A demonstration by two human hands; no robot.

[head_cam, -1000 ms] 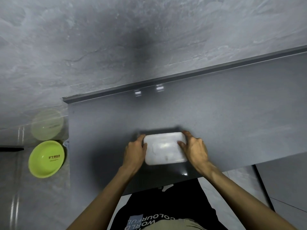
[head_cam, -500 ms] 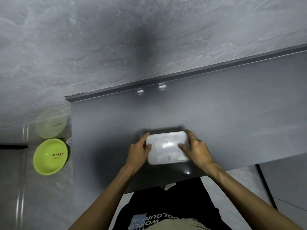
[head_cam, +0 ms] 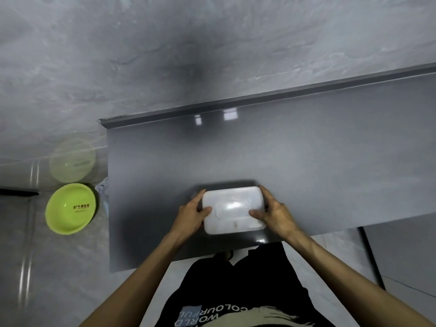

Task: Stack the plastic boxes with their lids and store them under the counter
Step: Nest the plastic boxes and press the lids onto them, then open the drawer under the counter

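A white, translucent plastic box [head_cam: 233,210] with rounded corners sits lidded on the dark grey tabletop [head_cam: 306,166], close to its near edge and in front of the person. The lid has a raised, glossy middle panel that catches the light; what is inside cannot be made out.

The left hand [head_cam: 192,214] presses against the box's left end, thumb lying on the lid's edge. The right hand [head_cam: 274,214] clasps the right end, thumb on top of the lid and the other fingers wrapped round the far corner. Each grip is closed on the box, so it is held between both hands.

The tabletop is bare to the left, right and behind the box, with wide room up to the raised strip along the wall [head_cam: 165,55]. The tabletop's left edge runs straight down the picture; its near edge lies just below the box.

On the floor [head_cam: 59,267] to the left stands a lime-green bowl [head_cam: 70,208] with print inside, and its pale reflection shows just above it.

The box's lower body and any stack beneath the lid are hidden from above. The space under the tabletop is out of sight. Both forearms are cut off at the bottom, above a black shirt [head_cam: 236,291].
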